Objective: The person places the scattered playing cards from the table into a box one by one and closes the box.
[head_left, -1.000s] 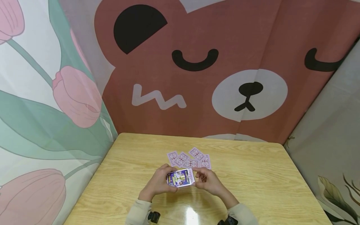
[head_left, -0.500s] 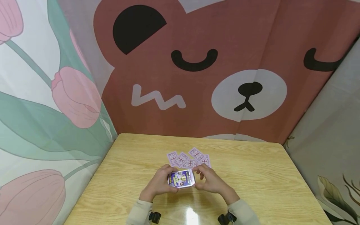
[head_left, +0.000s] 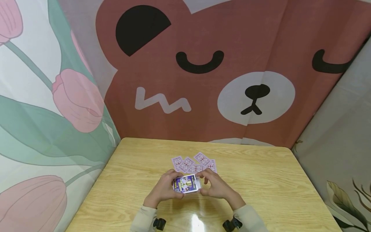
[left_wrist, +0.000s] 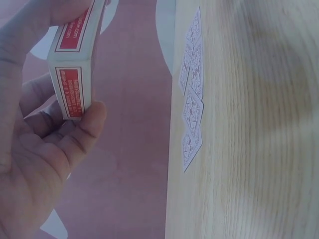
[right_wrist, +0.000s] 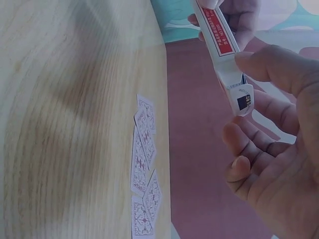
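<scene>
Above the table, my left hand (head_left: pixel 165 187) grips a playing card box (head_left: pixel 185 184) by its left end, its purple printed face up. In the left wrist view the box (left_wrist: pixel 72 89) shows white sides with red label panels, between thumb and fingers. My right hand (head_left: pixel 215 185) pinches the right end of the box, thumb at the near corner and index finger at the far one. The right wrist view shows a white end flap (right_wrist: pixel 241 99) with a small dark print standing out there. What lies inside the box is hidden.
Several playing cards (head_left: pixel 186 164) lie face down, partly overlapping, on the wooden table (head_left: pixel 261 180) just beyond the hands. A curtain with a bear print (head_left: pixel 203 106) hangs behind the table, and a tulip-print curtain (head_left: pixel 78 100) at the left.
My right index finger has bent and shifted left onto the far corner of the box. The pale flap at the right end has changed its angle. The left hand keeps its hold.
</scene>
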The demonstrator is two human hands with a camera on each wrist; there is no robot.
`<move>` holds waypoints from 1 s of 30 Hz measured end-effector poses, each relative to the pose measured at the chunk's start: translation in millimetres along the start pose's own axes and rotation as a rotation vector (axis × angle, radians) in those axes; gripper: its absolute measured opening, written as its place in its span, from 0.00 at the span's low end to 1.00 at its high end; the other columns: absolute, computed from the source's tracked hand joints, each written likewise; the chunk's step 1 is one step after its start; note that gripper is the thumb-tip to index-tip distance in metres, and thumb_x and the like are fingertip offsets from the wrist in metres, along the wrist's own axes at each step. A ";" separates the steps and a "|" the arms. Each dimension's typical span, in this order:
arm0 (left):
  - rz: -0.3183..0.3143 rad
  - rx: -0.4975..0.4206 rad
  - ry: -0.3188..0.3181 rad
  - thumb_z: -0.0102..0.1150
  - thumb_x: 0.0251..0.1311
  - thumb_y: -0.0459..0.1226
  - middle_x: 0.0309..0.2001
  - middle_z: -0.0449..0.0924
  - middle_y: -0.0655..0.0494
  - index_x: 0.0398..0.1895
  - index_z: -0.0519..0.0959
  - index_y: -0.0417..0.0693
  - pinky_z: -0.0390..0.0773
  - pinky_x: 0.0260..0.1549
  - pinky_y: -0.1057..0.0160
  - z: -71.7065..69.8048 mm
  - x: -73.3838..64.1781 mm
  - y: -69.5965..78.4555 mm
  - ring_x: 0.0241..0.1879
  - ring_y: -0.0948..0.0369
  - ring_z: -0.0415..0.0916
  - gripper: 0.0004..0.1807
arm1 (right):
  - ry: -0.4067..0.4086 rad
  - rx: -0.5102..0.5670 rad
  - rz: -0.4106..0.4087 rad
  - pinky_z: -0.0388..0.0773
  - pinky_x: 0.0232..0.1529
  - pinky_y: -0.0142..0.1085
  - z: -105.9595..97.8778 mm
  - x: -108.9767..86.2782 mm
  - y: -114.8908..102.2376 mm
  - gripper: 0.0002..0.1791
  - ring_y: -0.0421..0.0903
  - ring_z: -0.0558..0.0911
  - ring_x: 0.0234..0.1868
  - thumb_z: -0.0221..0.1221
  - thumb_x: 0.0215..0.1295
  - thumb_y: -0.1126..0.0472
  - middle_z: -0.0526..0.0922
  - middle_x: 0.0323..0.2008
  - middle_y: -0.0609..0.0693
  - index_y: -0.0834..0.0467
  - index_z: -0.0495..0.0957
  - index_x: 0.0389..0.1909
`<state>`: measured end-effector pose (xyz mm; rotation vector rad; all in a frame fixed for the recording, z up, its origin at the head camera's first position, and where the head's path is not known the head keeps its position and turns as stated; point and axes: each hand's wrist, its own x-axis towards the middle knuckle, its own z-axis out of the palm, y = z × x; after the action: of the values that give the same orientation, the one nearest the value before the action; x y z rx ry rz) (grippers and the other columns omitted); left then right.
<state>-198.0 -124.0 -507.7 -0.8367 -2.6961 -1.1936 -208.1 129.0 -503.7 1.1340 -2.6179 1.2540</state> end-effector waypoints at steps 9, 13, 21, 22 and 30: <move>-0.009 -0.020 0.007 0.75 0.24 0.40 0.35 0.71 0.64 0.45 0.78 0.44 0.74 0.32 0.69 -1.7 -6.0 -3.1 0.33 0.65 0.68 0.34 | 0.042 -0.001 0.015 0.72 0.29 0.38 -4.8 -7.4 -8.0 0.26 0.46 0.75 0.33 0.68 0.47 0.63 0.74 0.39 0.49 0.60 0.74 0.50; -0.019 -0.020 0.007 0.75 0.25 0.40 0.35 0.70 0.64 0.44 0.78 0.45 0.74 0.32 0.69 -3.2 -6.9 -3.9 0.33 0.65 0.68 0.33 | 0.051 0.009 0.001 0.73 0.29 0.39 -4.9 -7.0 -7.4 0.26 0.47 0.76 0.33 0.67 0.49 0.62 0.75 0.40 0.53 0.62 0.74 0.51; -0.035 -0.033 0.011 0.75 0.25 0.40 0.35 0.70 0.64 0.45 0.78 0.44 0.74 0.33 0.68 -4.7 -9.1 -4.6 0.34 0.65 0.69 0.34 | 0.110 0.095 0.070 0.76 0.35 0.45 5.0 -7.4 3.3 0.28 0.52 0.78 0.39 0.66 0.50 0.63 0.75 0.45 0.55 0.61 0.71 0.54; -0.031 -0.032 0.015 0.75 0.25 0.40 0.35 0.71 0.63 0.45 0.78 0.44 0.74 0.33 0.68 -5.0 -9.6 -5.2 0.34 0.65 0.69 0.34 | 0.128 0.104 0.073 0.76 0.35 0.45 6.0 -8.1 5.5 0.28 0.54 0.78 0.40 0.66 0.50 0.63 0.75 0.46 0.56 0.61 0.71 0.54; -0.044 -0.033 0.023 0.76 0.24 0.40 0.36 0.71 0.63 0.45 0.78 0.43 0.75 0.34 0.67 -8.4 -10.7 -8.4 0.35 0.64 0.69 0.34 | 0.267 0.187 0.151 0.74 0.37 0.53 13.6 -9.6 20.8 0.28 0.59 0.76 0.44 0.66 0.48 0.71 0.75 0.48 0.57 0.64 0.71 0.53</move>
<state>-194.5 -139.3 -510.4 -0.7672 -2.6975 -1.2515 -210.3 134.0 -529.8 0.7347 -2.4657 1.5836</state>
